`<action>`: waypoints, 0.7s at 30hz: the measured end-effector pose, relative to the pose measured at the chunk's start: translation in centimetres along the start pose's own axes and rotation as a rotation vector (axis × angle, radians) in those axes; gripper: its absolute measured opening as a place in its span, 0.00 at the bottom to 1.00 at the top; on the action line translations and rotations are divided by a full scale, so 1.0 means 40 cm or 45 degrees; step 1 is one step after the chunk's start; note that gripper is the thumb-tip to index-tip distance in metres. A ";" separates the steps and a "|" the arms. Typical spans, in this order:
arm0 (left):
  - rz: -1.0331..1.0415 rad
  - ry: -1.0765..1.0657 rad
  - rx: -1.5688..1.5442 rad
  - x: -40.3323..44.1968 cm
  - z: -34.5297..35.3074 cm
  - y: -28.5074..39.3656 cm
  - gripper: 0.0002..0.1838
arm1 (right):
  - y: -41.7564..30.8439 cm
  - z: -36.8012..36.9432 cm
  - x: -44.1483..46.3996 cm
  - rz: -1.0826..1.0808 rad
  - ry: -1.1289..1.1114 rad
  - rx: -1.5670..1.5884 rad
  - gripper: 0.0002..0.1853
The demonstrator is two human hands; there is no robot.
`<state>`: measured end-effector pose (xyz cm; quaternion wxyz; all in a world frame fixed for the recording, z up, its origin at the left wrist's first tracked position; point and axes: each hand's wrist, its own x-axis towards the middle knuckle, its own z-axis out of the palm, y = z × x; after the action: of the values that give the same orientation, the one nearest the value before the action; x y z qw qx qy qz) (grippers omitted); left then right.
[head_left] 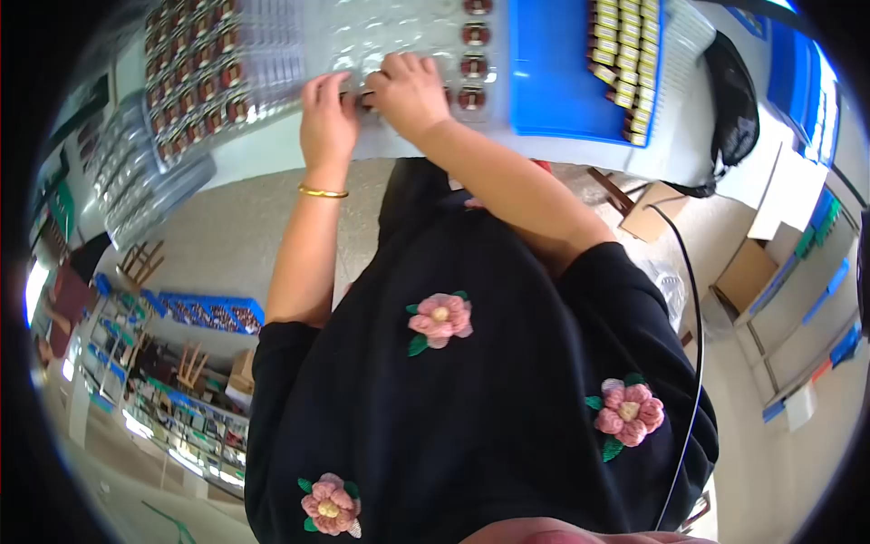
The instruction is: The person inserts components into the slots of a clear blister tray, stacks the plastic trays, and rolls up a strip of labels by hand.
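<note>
Tray (blue): yellow parts; clear tray: brown parts; fingers part-curled, hold unclear

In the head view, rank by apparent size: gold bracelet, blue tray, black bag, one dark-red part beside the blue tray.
1. Blue tray
2. Black bag
3. Gold bracelet and dark-red part: too close to rank; bracelet longer but thinner.

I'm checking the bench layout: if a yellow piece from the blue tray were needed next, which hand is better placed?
Probably the right hand: it is nearer the blue tray and its yellow pieces. The left hand is farther off and would likely have to reach past the right.
</note>
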<state>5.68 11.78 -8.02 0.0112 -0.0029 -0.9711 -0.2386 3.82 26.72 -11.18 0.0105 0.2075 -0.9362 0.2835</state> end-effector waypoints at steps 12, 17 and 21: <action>0.522 -0.017 -0.360 0.108 0.149 0.343 0.13 | 0.296 -0.342 -0.249 0.262 0.525 -0.127 0.16; 0.740 -0.135 -0.437 0.128 0.286 0.551 0.15 | 0.433 -0.461 -0.375 0.546 0.366 -0.481 0.16; 0.721 -0.090 -0.329 0.130 0.342 0.602 0.06 | 0.477 -0.442 -0.371 0.453 0.343 -0.462 0.15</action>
<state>0.47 39.47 -8.84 0.0430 -0.2831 -0.8931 -0.3470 8.11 56.22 -8.44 0.1219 -0.0047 -0.9835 0.1336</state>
